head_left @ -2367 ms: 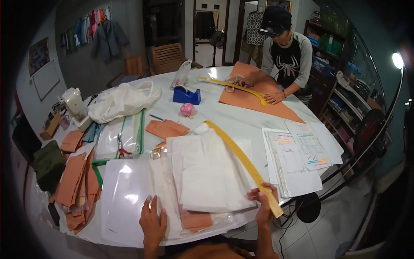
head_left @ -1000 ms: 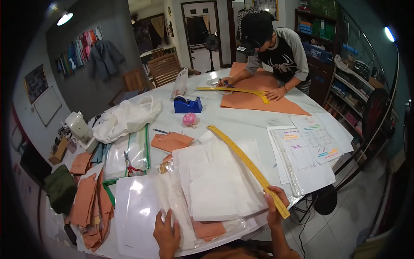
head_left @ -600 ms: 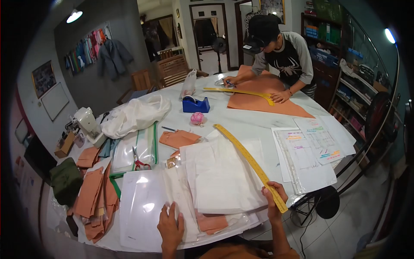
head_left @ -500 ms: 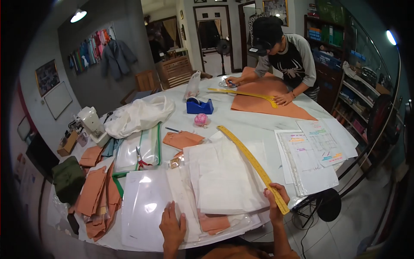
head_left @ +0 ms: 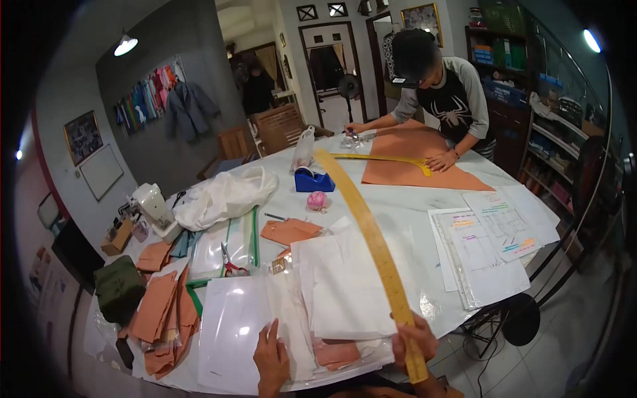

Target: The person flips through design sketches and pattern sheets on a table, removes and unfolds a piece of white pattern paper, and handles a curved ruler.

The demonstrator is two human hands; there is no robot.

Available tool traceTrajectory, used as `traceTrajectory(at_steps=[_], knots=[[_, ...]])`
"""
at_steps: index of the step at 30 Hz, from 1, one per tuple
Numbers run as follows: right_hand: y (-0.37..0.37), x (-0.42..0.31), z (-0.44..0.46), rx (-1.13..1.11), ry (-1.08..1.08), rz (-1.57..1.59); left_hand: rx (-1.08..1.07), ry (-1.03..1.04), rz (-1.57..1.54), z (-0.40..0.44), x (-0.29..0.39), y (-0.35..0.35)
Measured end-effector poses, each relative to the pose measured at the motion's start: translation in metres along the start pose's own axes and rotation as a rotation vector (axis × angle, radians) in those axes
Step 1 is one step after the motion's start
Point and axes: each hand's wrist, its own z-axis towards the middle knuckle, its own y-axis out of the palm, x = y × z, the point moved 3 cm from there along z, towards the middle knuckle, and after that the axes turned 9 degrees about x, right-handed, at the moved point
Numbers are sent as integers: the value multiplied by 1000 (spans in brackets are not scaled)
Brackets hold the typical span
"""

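My right hand [head_left: 419, 337] grips the lower end of a long yellow curved ruler [head_left: 371, 242]. The ruler is raised over the table, its far tip level with the blue tape dispenser [head_left: 314, 180]. Open, with fingers stretched out, my left hand [head_left: 272, 353] rests at the near edge of some white sheets in clear plastic [head_left: 235, 325]. Beside it lie a folded white strip [head_left: 292, 325] and a stack of white fabric or paper [head_left: 352, 285]. A piece of orange-brown fabric [head_left: 336, 355] shows under that stack, between my hands.
Across the table a person [head_left: 441, 93] leans over orange-brown fabric [head_left: 398, 176], one hand on another yellow curved ruler [head_left: 378, 158]. Red-handled scissors [head_left: 232, 268], cut fabric pieces [head_left: 156, 308], a white plastic bag [head_left: 225, 196] and a sewing machine [head_left: 156, 205] are at left. Marked papers [head_left: 491, 245] lie right.
My right hand has drawn the ruler nearer to me and lifted it more upright. My left hand stays at the sheets. The whole view has shifted slightly.
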Motion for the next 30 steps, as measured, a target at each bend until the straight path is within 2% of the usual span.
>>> traceTrajectory(at_steps=[1, 4, 7, 9, 11, 13, 16, 19, 25, 30], knots=[[5, -6, -1, 35, -76, 59, 0, -38, -15, 0, 2, -1], [16, -16, 5, 36, -238, 184, 54, 32, 6, 2, -1, 0], [16, -10, 5, -21, -341, 48, 43, -168, -79, 0, 14, -5], [11, -1, 4, 5, -231, 61, -75, -320, -89, -1, 11, -8], [2, 13, -1, 11, -131, 32, -83, -333, -107, -1, 7, -5], [-9, 28, -9, 54, -91, -91, 18, -206, -131, 0, 6, 2], [-27, 47, -21, 62, -32, -214, -97, -180, 83, -1, 0, 4], [-37, 54, -27, 62, 56, -229, 36, 99, 100, 0, -10, 11], [-33, 69, -41, 80, 203, -201, -39, 47, 151, -8, -12, 11], [-35, 75, -41, 108, 321, -206, -21, 62, 140, -5, -8, 11]])
